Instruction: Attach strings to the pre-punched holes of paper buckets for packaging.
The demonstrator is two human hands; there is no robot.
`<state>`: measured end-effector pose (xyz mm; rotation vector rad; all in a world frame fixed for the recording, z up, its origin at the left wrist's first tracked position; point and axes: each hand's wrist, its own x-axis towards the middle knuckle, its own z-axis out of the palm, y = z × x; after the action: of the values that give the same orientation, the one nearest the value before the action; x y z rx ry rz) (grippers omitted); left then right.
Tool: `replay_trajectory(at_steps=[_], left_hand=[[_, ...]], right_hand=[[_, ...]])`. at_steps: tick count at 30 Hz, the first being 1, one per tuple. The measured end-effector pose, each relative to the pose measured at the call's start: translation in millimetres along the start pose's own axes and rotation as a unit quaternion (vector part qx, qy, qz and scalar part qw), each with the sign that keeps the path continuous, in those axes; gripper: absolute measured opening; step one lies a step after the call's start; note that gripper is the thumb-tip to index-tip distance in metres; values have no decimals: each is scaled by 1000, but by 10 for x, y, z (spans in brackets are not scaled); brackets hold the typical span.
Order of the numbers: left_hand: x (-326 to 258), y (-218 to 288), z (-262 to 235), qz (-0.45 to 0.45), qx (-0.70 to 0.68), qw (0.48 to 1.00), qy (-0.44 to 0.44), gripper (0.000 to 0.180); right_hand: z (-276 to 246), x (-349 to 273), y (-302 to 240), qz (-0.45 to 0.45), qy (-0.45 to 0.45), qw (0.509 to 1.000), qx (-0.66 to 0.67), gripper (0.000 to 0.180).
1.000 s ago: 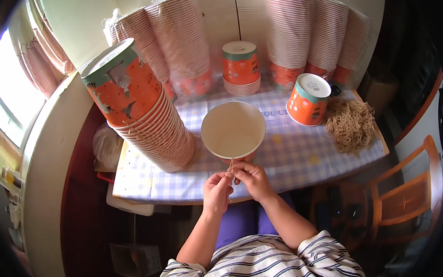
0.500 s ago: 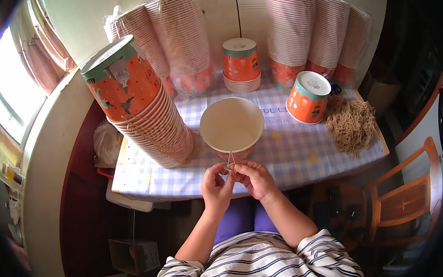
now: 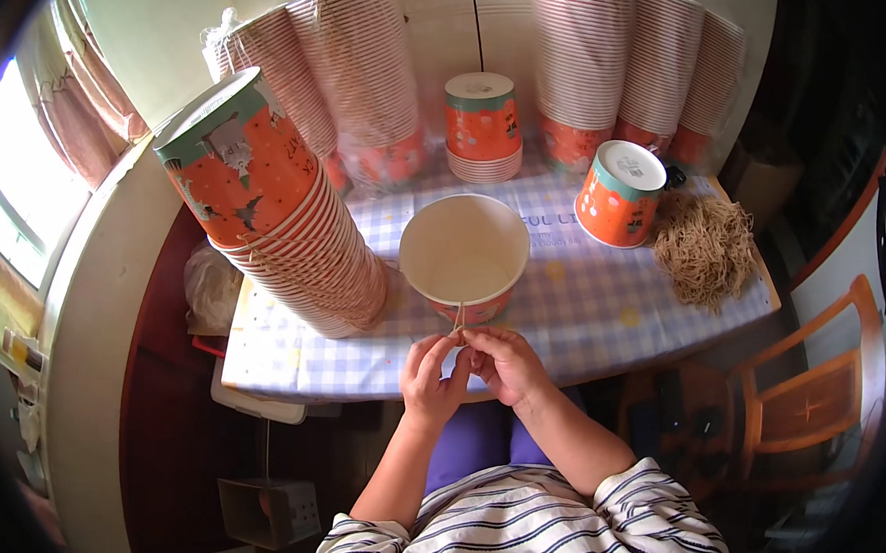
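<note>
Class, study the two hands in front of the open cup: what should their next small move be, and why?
Probably gently pulling the string snug: the left hand and right hand pinch it close together, and it reaches up to the near rim of the open cup. Any knot is hidden.

A central tub (image 3: 464,245) stands on the desk (image 3: 566,335), with the hands (image 3: 511,366) before it at the desk's near edge and a strand (image 3: 462,318) between them and its rim. To its left stands a nested stack (image 3: 306,239); behind it, a second stack (image 3: 483,134). Wrapped stacks (image 3: 582,54) stand along the back at both sides. An upturned tub (image 3: 615,207) sits right, a string heap (image 3: 705,253) just beyond it.
</note>
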<state>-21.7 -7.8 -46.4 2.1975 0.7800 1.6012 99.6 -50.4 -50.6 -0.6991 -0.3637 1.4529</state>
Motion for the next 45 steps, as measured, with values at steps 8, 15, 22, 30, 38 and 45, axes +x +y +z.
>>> replay_trajectory(at_steps=[8,15,22,30,38,45], left_hand=[[16,-4,-49,-61,-61,996,-2,20],[-41,-116,-31,-169,-184,968,-6,16],[43,-182,5,-231,-236,944,-14,19],[163,-56,10,-229,-264,934,-75,36],[179,-67,19,-239,-246,935,-94,32],[288,3,12,-194,-150,965,-93,15]], right_hand=[[36,28,-45,-24,42,998,-29,13],[106,104,-48,-44,32,997,-60,14],[-61,139,-62,-69,60,992,-90,12],[-20,87,-131,-89,31,988,-119,12],[-1,69,-153,-96,35,987,-126,13],[-82,109,-116,-72,56,991,-98,12]])
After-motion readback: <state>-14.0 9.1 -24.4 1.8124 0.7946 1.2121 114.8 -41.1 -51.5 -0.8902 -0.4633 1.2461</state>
